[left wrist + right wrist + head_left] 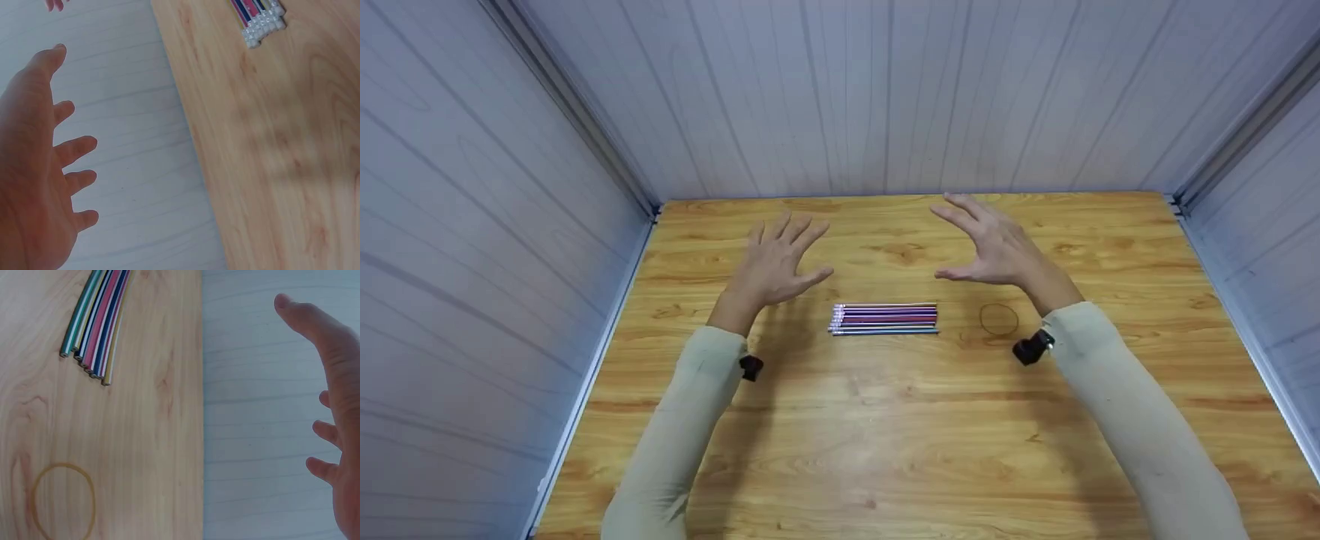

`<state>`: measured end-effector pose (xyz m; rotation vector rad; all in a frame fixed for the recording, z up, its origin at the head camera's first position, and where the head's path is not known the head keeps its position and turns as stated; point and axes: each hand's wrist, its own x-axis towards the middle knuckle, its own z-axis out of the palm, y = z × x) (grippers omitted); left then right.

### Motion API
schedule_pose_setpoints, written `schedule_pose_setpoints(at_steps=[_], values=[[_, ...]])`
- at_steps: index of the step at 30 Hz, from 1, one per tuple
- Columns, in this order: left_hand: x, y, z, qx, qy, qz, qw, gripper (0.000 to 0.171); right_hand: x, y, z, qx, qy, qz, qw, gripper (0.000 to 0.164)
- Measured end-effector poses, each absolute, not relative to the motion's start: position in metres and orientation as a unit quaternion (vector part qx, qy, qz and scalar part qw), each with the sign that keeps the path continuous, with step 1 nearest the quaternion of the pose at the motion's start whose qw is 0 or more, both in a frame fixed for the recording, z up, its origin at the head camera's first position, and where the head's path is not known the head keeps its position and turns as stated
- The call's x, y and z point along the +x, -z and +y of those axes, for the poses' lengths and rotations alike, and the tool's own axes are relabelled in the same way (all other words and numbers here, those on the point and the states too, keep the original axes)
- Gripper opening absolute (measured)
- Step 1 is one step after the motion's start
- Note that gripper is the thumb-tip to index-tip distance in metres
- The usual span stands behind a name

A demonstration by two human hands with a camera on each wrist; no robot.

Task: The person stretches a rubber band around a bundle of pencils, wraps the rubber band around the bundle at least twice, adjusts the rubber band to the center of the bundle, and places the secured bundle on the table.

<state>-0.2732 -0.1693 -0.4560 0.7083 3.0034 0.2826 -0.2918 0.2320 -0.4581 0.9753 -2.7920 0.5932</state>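
Several pencils (885,319) lie side by side in a flat row at the middle of the table. Their white eraser ends (263,27) face left, and the flat unsharpened ends (90,371) face right. A thin rubber band (998,319) lies in a loose ring to the right of the pencils, and it also appears as a tan loop (63,464) in the right wrist view. My left hand (776,262) hovers beyond the pencils on the left, fingers spread, holding nothing. Across from it, my right hand (994,244) hovers above the table past the rubber band, fingers apart and nothing held.
The wood-grain table (870,442) is enclosed by pale panelled walls at the back (847,97), the left (472,262) and the right (1260,240). A small black camera sits at each wrist, the right one (1030,349) hanging below the sleeve.
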Motion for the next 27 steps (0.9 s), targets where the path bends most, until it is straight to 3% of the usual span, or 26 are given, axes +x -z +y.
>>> schedule_pose_setpoints(at_steps=[13,27], values=[[-0.272,0.481,-0.154,0.256,-0.108,0.961,-0.007,0.080,-0.283,0.485,0.225,0.300,-0.225,-0.927,0.006,0.100],[-0.262,0.519,-0.148,0.254,-0.183,0.949,0.032,0.082,-0.274,0.525,0.218,0.283,-0.262,-0.922,-0.028,0.093]])
